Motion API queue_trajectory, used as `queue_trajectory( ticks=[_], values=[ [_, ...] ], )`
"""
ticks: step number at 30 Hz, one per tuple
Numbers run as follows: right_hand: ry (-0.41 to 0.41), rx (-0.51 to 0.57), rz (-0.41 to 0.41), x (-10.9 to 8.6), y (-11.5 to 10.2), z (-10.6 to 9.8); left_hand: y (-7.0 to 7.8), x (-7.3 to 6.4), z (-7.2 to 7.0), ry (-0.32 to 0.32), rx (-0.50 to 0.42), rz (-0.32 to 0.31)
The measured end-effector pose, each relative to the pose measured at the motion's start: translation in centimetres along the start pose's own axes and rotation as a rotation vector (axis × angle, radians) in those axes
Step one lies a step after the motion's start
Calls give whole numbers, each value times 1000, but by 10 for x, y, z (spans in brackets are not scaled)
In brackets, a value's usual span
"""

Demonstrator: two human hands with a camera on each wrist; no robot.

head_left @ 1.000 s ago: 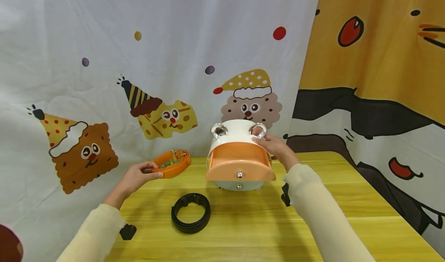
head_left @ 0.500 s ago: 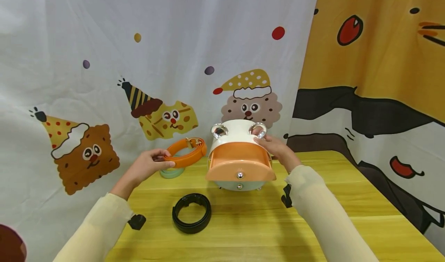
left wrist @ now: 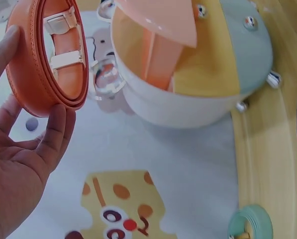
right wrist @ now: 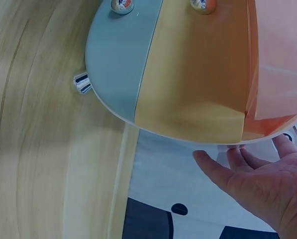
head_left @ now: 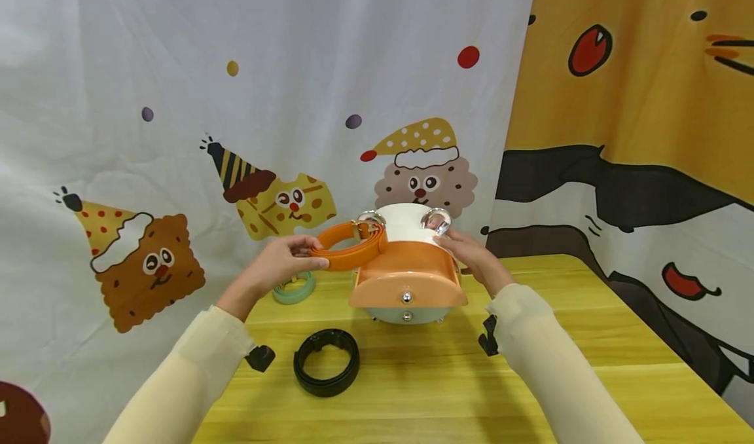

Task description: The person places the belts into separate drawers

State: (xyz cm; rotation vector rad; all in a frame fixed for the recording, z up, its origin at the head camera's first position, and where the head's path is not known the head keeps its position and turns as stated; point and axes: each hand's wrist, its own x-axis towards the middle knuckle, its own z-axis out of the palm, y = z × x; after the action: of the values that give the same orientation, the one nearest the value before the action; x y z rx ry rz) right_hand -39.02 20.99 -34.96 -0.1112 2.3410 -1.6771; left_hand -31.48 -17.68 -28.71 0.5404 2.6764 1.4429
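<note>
My left hand (head_left: 283,267) pinches a coiled orange belt (head_left: 355,257) between thumb and fingers; its gold buckle (left wrist: 60,22) shows in the left wrist view. The belt is raised in the air and overlaps the left part of a small rounded drawer box (head_left: 405,220) with silver ears. The box's orange top drawer (head_left: 406,287) is pulled out. In the left wrist view, the belt is apart from the drawer. At the right side of the box is my right hand (head_left: 474,255), fingers extended with tips against its white wall.
A coiled black belt (head_left: 326,388) lies on the wooden table (head_left: 412,391) in front of the box. Behind it to the left lies a coiled green belt (head_left: 296,297). A printed curtain (head_left: 306,57) hangs close behind the table.
My left hand has carried the orange belt right and up, from beside the box to over its left edge, uncovering the green belt. The right hand stays at the box.
</note>
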Motion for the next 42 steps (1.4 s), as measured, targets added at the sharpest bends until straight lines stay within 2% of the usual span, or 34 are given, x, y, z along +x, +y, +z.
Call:
queue_trajectory(
  ticks=[9,14,20,34,42],
  values=[
    [-5,6,-3,-2,2,-1,16,17,17,-78,-56,57],
    [-18,5,-15,-2,6,-3,23,23,27,-89,-67,31],
    [-27,7,-17,-3,7,-4,28,27,36,-102,-54,34],
    [-32,-2,-9,-3,8,-5,33,35,49,-170,-71,-4],
    [-32,5,-15,-3,7,-4,30,40,56,-199,-93,-24]
  ],
)
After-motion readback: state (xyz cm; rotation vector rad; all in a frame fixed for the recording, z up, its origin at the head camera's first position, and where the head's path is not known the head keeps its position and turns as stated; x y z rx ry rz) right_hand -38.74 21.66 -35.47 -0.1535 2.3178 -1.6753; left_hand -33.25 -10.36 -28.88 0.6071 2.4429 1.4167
